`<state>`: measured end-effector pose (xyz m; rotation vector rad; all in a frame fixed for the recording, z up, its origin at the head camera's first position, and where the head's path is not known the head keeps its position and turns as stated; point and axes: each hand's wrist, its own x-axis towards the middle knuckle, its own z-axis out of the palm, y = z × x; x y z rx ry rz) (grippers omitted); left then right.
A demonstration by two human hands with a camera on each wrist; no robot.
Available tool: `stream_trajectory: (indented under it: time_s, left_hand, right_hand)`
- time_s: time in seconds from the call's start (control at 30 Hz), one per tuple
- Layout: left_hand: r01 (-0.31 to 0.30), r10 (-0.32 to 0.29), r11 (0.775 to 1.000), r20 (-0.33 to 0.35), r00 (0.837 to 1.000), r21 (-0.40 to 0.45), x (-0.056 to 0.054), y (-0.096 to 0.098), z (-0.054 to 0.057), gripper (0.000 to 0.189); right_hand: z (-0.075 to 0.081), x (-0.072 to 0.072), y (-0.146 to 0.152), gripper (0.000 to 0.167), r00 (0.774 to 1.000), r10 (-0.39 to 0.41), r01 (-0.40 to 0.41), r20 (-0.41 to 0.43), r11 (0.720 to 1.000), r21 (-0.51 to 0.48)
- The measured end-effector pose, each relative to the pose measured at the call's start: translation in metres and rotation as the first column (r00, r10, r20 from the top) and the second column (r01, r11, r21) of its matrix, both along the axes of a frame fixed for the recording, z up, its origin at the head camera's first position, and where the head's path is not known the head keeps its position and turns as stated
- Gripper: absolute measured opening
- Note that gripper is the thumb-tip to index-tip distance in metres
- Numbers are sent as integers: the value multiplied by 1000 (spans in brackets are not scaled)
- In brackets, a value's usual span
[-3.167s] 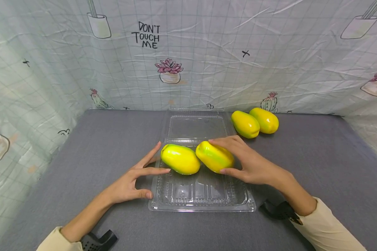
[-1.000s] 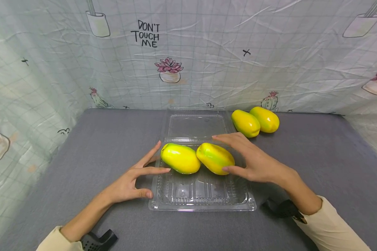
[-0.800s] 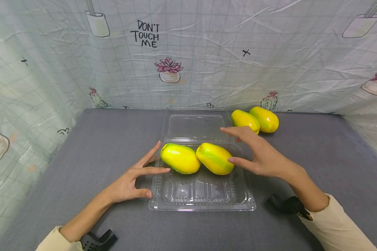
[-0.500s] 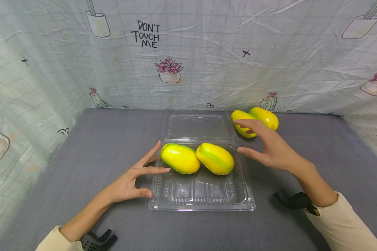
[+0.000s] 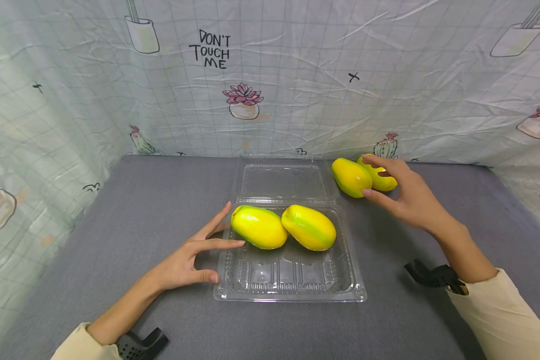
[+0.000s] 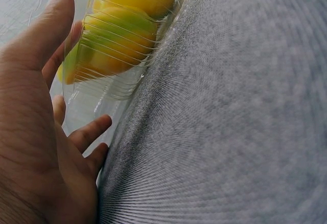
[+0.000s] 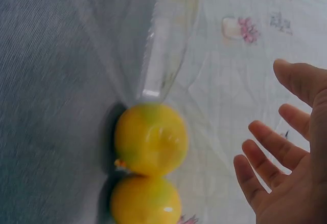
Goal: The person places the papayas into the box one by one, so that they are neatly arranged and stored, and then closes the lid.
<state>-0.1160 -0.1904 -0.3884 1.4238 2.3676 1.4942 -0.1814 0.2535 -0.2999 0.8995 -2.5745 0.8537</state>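
A clear plastic clamshell box [image 5: 279, 275] lies on the table with its lid [image 5: 282, 182] folded back. Inside, along its rear part, two shiny yellow-green mango-like fruits [image 5: 258, 227] [image 5: 309, 227] sit side by side. My left hand [image 5: 184, 260] rests at the box's left edge, fingers spread; the left wrist view shows the fruits through the ribbed wall beside it. Behind and to the right, two more such fruits [image 5: 351, 177] [image 5: 382, 185] touch each other. Over the right one hovers my right hand [image 5: 409, 195], fingers parted and holding nothing; it partly covers that fruit.
A grey cloth-covered table [image 5: 171, 185] carries everything. Behind it hangs a pale printed curtain [image 5: 297, 90], close to the back fruits and the lid's far edge. Black camera mounts [image 5: 434, 275] sit on both wrists.
My right hand has let go of the right-hand fruit in the box and moved back and right to the rear pair. The left hand stays in place.
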Motion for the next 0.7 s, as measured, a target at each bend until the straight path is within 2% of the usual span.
stream_trajectory:
  time_s: [0.3,0.7]
  left_hand:
    - [-3,3,1000,1,1000,-2,0,0,0,68]
    - [0,0,1000,2,1000,-2,1,0,2,68]
  right_hand:
    - [-7,-14,16,62,993,-116,115,39,993,7]
    - [-8,-35,33,59,978,-189,187,84,982,23]
